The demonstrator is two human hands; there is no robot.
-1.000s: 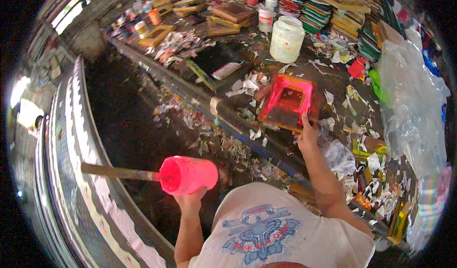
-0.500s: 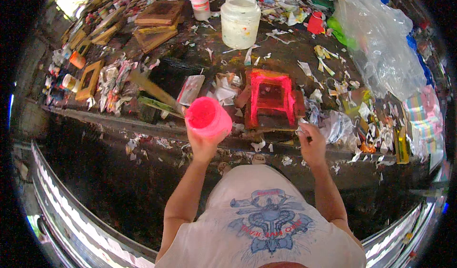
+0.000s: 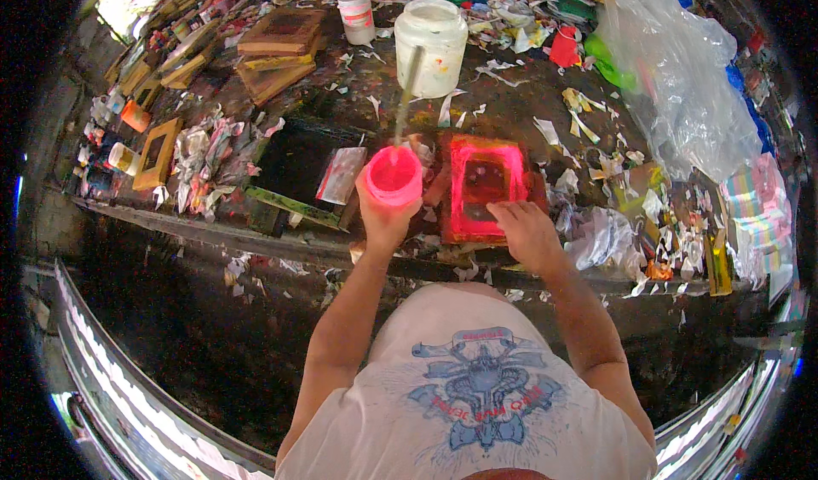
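Observation:
My left hand (image 3: 386, 222) is wrapped round a plastic tub (image 3: 400, 199) smeared with bright pink ink, its open mouth facing up. From the tub's mouth a blurred stick (image 3: 407, 96) points away toward the back of the bench. To the right lies a rectangular wooden screen frame (image 3: 461, 224) with pink ink along its inner edges and a darker middle. Over the frame's near right part rests my right hand (image 3: 526, 231), fingers stretched out, the fingertips at its inner area. Whatever may be under those fingers is hidden.
Paper scraps litter the cluttered bench (image 3: 341, 96). A large white tub (image 3: 430, 49) stands at the back middle. A dark frame (image 3: 294, 169) with a pale flat piece (image 3: 342, 176) lies left of my left hand. Clear plastic sheeting (image 3: 682, 88) covers the right side.
The pink tub has moved right and slightly away, and its stick has swung from the left to point away. My right hand has moved left from beside the frame onto it.

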